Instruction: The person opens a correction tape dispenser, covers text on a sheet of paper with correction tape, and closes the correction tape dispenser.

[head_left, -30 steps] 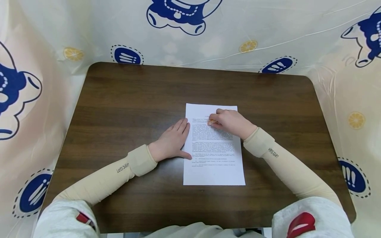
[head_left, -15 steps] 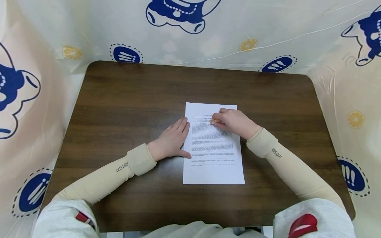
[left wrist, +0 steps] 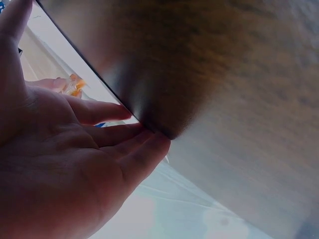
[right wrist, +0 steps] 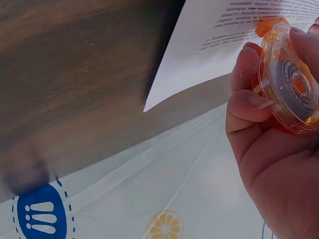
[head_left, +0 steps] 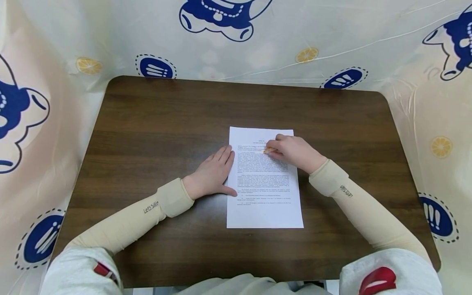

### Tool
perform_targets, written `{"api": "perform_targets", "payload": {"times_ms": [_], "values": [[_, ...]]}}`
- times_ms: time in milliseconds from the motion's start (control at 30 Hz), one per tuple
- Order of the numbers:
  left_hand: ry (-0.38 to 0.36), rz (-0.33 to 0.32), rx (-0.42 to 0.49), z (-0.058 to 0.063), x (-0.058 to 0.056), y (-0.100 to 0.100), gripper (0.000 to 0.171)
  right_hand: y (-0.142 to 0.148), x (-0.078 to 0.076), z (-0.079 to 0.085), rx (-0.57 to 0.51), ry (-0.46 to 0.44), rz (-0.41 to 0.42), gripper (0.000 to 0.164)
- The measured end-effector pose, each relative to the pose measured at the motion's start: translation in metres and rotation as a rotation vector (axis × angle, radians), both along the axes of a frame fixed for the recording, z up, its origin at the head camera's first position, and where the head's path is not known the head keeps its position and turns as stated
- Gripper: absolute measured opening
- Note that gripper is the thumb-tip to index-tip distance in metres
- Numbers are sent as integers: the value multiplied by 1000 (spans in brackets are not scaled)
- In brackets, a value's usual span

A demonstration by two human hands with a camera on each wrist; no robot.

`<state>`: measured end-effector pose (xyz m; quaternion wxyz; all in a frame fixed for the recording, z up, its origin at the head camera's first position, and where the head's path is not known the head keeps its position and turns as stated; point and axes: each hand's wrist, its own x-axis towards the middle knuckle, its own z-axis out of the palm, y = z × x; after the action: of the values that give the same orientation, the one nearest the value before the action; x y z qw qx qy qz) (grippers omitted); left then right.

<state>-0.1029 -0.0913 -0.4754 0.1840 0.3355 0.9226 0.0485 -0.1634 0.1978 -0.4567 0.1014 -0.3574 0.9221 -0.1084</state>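
A white printed sheet (head_left: 265, 215) lies upright on the table in the head view. My left hand (head_left: 211, 174) rests flat at its left edge, fingers straight and the thumb over the paper; the left wrist view shows the palm (left wrist: 65, 154) from below. My right hand (head_left: 296, 152) grips a clear orange correction tape (right wrist: 291, 82) between thumb and curled fingers. Its orange tip (right wrist: 269, 26) is down at the upper lines of print. A plain white stretch shows in the print just left of the tip. The hand covers the sheet's upper right part.
The dark brown wooden table (head_left: 166, 110) has rounded far corners. A pale patterned curtain (head_left: 258, 57) hangs around its back and sides. Cream sleeves (head_left: 175, 198) cover both forearms, and the person's body is at the near edge.
My right hand has slid a short way to the right across the upper text, with the correction tape in its grip. The left hand and the sheet have stayed in place.
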Motion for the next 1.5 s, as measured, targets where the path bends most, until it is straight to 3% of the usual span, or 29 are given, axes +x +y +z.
{"api": "perform_targets", "payload": {"times_ms": [633,967,1200,1500], "values": [[-4,1,5,2,-1,1,127,10,3,-4,-42,20,-13,28],[-10,4,-1,3,0,1,127,12,5,-9,-42,-26,-63,31],[0,-5,13,0,0,0,127,16,4,-8,-114,-79,-89,31],[28,-11,27,-3,0,-2,127,20,4,-7,-173,-60,-84,28]]}}
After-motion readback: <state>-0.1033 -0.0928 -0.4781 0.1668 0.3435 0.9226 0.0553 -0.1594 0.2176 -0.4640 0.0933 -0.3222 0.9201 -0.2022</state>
